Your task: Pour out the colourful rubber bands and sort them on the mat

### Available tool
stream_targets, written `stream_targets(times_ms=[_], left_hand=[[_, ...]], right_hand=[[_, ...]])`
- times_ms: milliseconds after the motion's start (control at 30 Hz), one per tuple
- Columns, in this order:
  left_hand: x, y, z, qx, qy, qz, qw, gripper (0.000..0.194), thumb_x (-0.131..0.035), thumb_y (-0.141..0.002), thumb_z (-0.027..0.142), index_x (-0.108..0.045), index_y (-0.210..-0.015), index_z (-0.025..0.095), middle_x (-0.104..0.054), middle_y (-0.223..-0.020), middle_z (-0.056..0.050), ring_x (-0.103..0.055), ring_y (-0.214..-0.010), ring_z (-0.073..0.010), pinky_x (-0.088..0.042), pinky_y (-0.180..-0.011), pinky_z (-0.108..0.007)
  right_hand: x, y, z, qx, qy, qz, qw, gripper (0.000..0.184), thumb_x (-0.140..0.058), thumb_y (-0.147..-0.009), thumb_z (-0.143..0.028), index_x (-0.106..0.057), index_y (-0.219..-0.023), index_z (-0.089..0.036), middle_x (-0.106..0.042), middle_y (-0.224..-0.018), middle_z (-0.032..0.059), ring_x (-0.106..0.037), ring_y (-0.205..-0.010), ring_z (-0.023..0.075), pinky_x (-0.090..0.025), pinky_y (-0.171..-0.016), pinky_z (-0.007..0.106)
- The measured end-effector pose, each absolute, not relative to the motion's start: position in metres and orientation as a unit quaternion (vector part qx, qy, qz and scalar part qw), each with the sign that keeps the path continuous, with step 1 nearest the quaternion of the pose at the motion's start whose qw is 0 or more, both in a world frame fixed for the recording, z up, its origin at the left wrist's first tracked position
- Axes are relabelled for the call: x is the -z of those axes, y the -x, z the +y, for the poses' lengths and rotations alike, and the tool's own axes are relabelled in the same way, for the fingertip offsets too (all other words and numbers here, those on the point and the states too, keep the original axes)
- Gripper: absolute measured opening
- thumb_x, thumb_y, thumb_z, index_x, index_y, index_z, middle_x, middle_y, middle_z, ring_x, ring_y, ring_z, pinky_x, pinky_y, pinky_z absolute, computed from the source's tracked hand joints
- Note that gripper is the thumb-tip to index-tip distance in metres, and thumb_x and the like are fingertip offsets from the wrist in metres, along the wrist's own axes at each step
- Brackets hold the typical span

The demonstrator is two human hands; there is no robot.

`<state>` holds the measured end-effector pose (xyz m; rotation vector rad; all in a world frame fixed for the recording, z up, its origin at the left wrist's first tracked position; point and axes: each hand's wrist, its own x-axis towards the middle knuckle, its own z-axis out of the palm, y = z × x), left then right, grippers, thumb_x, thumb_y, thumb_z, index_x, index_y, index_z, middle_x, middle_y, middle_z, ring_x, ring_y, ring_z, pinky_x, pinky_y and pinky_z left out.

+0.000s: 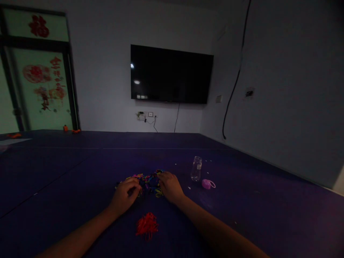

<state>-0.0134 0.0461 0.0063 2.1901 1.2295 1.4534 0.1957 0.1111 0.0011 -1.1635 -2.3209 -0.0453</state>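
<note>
A loose heap of multicoloured rubber bands (pixel 146 182) is spread on the dark blue-purple table in front of me. At its left side, my left hand (pixel 125 193) rests with bent fingers, the thumb apart from them. My right hand (pixel 170 186) reaches onto the heap's right side, its fingertips among the bands and its thumb separate. I see nothing held in either hand, though the fingertips partly cover the bands. Nearer to me, between my forearms, lies a separate pile of red rubber bands (pixel 147 225).
Right of my right hand stands a clear bottle (pixel 196 169) without its lid. Beside it lies a pink cap (pixel 206 184) with a loop. Small white scraps dot the table (pixel 80 168). Orange objects (pixel 76 131) sit by its far left edge. A television (pixel 172 74) hangs beyond.
</note>
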Motion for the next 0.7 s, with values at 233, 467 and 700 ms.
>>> stream_targets(times_ms=[233, 467, 700], left_hand=[[-0.006, 0.009, 0.045, -0.392, -0.815, 0.42, -0.07, 0.019, -0.049, -0.084, 0.019, -0.065, -0.074, 0.019, -0.064, -0.086, -0.006, -0.059, -0.084, -0.0209, -0.046, -0.077, -0.035], [0.001, 0.011, 0.051, -0.36, -0.826, 0.422, -0.102, 0.017, -0.049, -0.084, 0.018, -0.066, -0.079, 0.02, -0.064, -0.098, -0.007, -0.057, -0.095, -0.0232, -0.045, -0.084, -0.041], [0.003, 0.01, 0.053, -0.356, -0.83, 0.415, -0.112, 0.016, -0.05, -0.082, 0.016, -0.064, -0.076, 0.02, -0.064, -0.095, -0.005, -0.058, -0.093, -0.0228, -0.046, -0.081, -0.042]], right_hand=[[0.006, -0.194, 0.111, 0.025, 0.412, -0.882, 0.228, 0.041, -0.033, -0.095, -0.034, -0.05, -0.131, -0.022, -0.046, -0.139, 0.0066, -0.033, -0.131, 0.0254, -0.028, -0.104, 0.045], [0.007, -0.195, 0.115, 0.009, 0.423, -0.887, 0.184, 0.048, -0.028, -0.095, -0.042, -0.045, -0.134, -0.02, -0.039, -0.144, 0.0076, -0.027, -0.134, 0.0278, -0.026, -0.106, 0.049], [0.007, -0.196, 0.117, -0.008, 0.43, -0.888, 0.162, 0.052, -0.03, -0.094, -0.046, -0.046, -0.134, -0.018, -0.041, -0.142, 0.0104, -0.026, -0.135, 0.0284, -0.023, -0.107, 0.048]])
